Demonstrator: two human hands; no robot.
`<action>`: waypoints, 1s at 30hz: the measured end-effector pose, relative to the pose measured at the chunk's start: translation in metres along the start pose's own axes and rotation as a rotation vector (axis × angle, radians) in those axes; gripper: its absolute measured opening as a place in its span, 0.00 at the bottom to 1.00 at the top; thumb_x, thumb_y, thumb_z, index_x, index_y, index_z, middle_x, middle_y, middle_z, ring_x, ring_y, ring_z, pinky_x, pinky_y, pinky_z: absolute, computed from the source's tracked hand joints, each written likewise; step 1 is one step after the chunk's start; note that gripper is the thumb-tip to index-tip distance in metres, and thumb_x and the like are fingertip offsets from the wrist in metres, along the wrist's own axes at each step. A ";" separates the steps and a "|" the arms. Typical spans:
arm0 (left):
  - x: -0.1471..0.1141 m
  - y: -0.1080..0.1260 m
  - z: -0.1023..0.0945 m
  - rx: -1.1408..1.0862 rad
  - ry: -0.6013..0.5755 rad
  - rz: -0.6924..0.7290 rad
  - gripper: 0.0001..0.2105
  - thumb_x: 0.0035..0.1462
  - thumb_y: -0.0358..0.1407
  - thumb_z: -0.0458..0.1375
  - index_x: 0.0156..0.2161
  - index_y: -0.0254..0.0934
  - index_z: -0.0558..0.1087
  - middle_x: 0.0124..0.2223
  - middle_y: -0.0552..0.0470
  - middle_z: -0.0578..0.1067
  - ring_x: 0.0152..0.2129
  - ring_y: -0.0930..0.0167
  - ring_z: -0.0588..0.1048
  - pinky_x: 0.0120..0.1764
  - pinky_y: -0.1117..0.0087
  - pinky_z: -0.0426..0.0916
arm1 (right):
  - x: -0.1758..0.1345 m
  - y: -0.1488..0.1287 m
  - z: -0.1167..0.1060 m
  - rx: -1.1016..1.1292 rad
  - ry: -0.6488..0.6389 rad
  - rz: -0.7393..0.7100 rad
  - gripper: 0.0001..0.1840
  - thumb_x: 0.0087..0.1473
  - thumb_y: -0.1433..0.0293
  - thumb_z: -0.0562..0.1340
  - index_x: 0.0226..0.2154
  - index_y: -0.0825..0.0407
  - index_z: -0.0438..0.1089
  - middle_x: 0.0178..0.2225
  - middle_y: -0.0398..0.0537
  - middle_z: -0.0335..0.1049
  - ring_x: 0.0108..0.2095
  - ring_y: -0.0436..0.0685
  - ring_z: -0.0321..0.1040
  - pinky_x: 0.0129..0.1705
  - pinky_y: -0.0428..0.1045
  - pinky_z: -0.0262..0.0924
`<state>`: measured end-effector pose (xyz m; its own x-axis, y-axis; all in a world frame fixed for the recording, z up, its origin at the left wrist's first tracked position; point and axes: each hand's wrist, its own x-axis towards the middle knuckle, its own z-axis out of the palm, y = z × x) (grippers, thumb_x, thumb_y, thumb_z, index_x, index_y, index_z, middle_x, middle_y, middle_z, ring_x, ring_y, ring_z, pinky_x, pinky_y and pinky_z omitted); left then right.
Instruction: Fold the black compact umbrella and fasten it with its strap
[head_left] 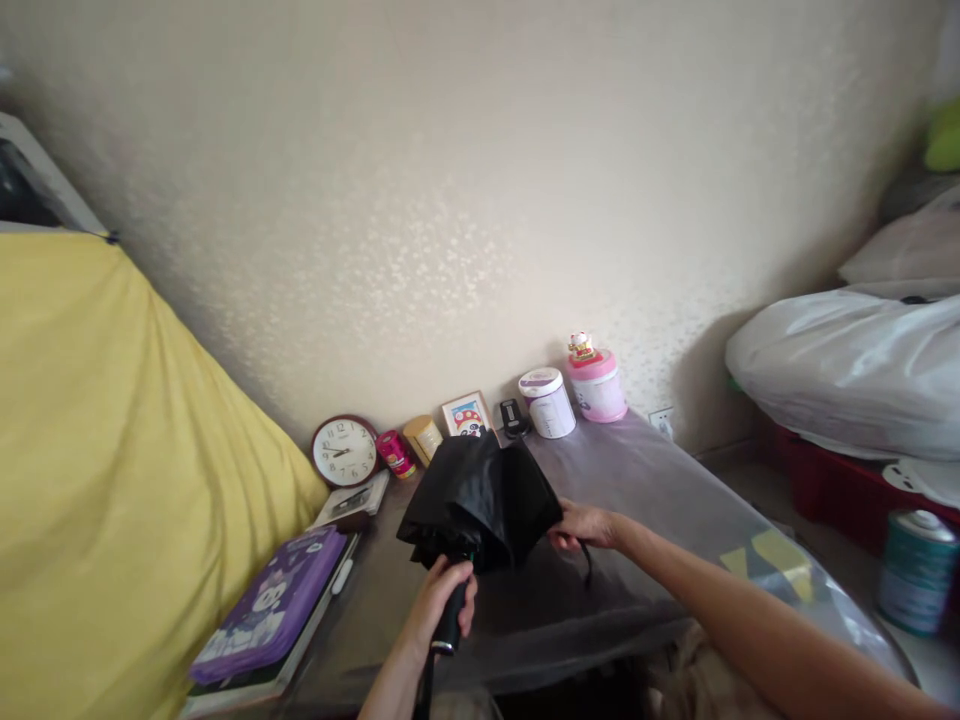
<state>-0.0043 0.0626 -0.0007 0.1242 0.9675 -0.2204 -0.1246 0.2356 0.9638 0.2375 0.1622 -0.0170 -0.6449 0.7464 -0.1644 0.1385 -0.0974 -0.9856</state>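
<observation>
A black folding umbrella (480, 500) is held above the table, its canopy collapsed into loose folds that point away from me. My left hand (448, 600) is wrapped round its black handle, which has a silvery ring at the lower end and a strap hanging below. At the canopy's right edge, my right hand (579, 526) pinches a fold of the black fabric. A thin dark strap dangles just below those fingers. The folds hide the umbrella's shaft and ribs.
Along the wall stand a round clock (345, 451), a pink can (396, 454), a framed picture (466, 414), a white tub (547, 403) and a pink tub (597, 386). A purple case (274, 600) lies on books at left. A spray can (916, 570) stands at right, beyond the table (645, 470).
</observation>
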 end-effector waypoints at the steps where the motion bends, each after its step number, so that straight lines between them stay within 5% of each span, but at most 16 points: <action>1: 0.005 -0.008 -0.001 0.055 0.038 -0.003 0.17 0.44 0.44 0.61 0.24 0.39 0.57 0.16 0.63 0.65 0.07 0.80 0.60 0.10 0.81 0.53 | 0.000 0.003 -0.001 -0.020 -0.013 0.034 0.07 0.45 0.72 0.56 0.19 0.55 0.63 0.11 0.35 0.58 0.10 0.41 0.49 0.12 0.38 0.43; 7: 0.012 -0.050 -0.016 0.294 0.201 -0.087 0.16 0.45 0.44 0.60 0.32 0.40 0.59 0.14 0.65 0.65 0.06 0.77 0.61 0.09 0.80 0.53 | -0.006 0.017 -0.002 -0.348 -0.220 0.107 0.10 0.49 0.69 0.54 0.30 0.56 0.69 0.13 0.36 0.59 0.11 0.42 0.51 0.13 0.39 0.43; 14: 0.003 -0.064 -0.046 0.631 0.273 -0.033 0.21 0.48 0.40 0.58 0.46 0.38 0.61 0.24 0.57 0.72 0.07 0.76 0.64 0.12 0.77 0.53 | -0.023 0.031 -0.016 -0.419 -0.304 0.193 0.11 0.52 0.71 0.50 0.34 0.54 0.66 0.14 0.37 0.59 0.12 0.45 0.52 0.15 0.40 0.48; 17: 0.002 -0.064 -0.050 0.943 0.252 0.023 0.19 0.50 0.39 0.54 0.48 0.38 0.63 0.34 0.48 0.76 0.24 0.67 0.75 0.26 0.71 0.65 | -0.031 0.033 -0.022 -0.425 -0.283 0.141 0.12 0.54 0.69 0.48 0.34 0.54 0.65 0.15 0.38 0.59 0.13 0.45 0.52 0.15 0.41 0.48; 20: 0.002 -0.062 -0.048 1.156 0.202 0.040 0.18 0.52 0.37 0.50 0.49 0.39 0.64 0.44 0.43 0.75 0.42 0.62 0.73 0.42 0.66 0.64 | -0.038 0.032 -0.027 -0.426 -0.254 0.129 0.12 0.56 0.68 0.47 0.33 0.53 0.63 0.15 0.38 0.59 0.13 0.46 0.53 0.15 0.41 0.48; 25: 0.001 -0.062 -0.042 1.296 0.195 -0.007 0.19 0.55 0.35 0.46 0.51 0.35 0.63 0.43 0.41 0.75 0.40 0.61 0.74 0.42 0.63 0.64 | -0.042 0.028 -0.034 -0.438 -0.208 0.208 0.12 0.57 0.64 0.46 0.30 0.52 0.59 0.16 0.38 0.60 0.13 0.46 0.55 0.14 0.41 0.49; 30: -0.002 -0.062 -0.042 1.178 0.218 0.088 0.19 0.55 0.40 0.49 0.52 0.40 0.63 0.44 0.43 0.75 0.41 0.59 0.73 0.43 0.62 0.64 | -0.040 0.031 -0.048 -0.478 -0.087 0.290 0.17 0.58 0.57 0.46 0.27 0.51 0.56 0.15 0.38 0.61 0.13 0.45 0.56 0.15 0.40 0.51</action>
<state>-0.0376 0.0501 -0.0668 -0.0229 0.9980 -0.0586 0.8665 0.0491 0.4968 0.3033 0.1609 -0.0394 -0.5865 0.6744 -0.4485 0.6312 0.0336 -0.7749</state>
